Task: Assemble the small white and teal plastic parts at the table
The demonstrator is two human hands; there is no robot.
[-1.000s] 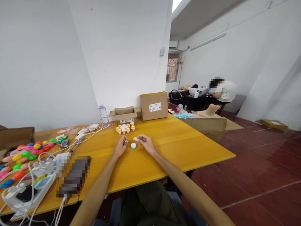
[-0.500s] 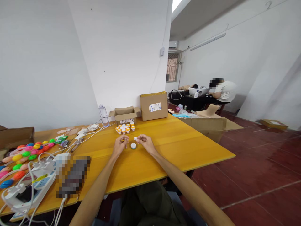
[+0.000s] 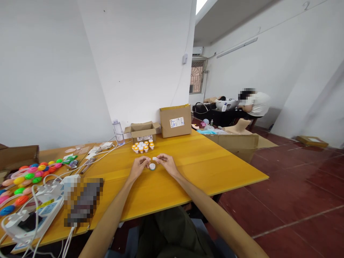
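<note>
Above the yellow wooden table (image 3: 199, 166), my right hand (image 3: 167, 164) pinches a small white piece (image 3: 154, 158) whose kind I cannot make out. My left hand (image 3: 139, 167) is closed in a pinch close by, its fingertips on something tiny and pale, too small to name. Between and just below the two hands stands a small round container (image 3: 152, 166) with a pale top and a darker green side. Beyond my hands, several small white jars with yellow-orange bands (image 3: 141, 149) stand in a cluster.
Behind the jars are an open cardboard box (image 3: 142, 132), a closed carton (image 3: 176, 123) and a clear bottle (image 3: 118, 132). Left lie colourful balloon-like pieces (image 3: 29, 175), a power strip (image 3: 51, 211) with cables and a blurred dark object (image 3: 84, 202). A person (image 3: 256, 104) sits far right.
My left hand has moved slightly right, so its fingertips are now closer to the white piece in my right hand. The right hand has barely moved.
</note>
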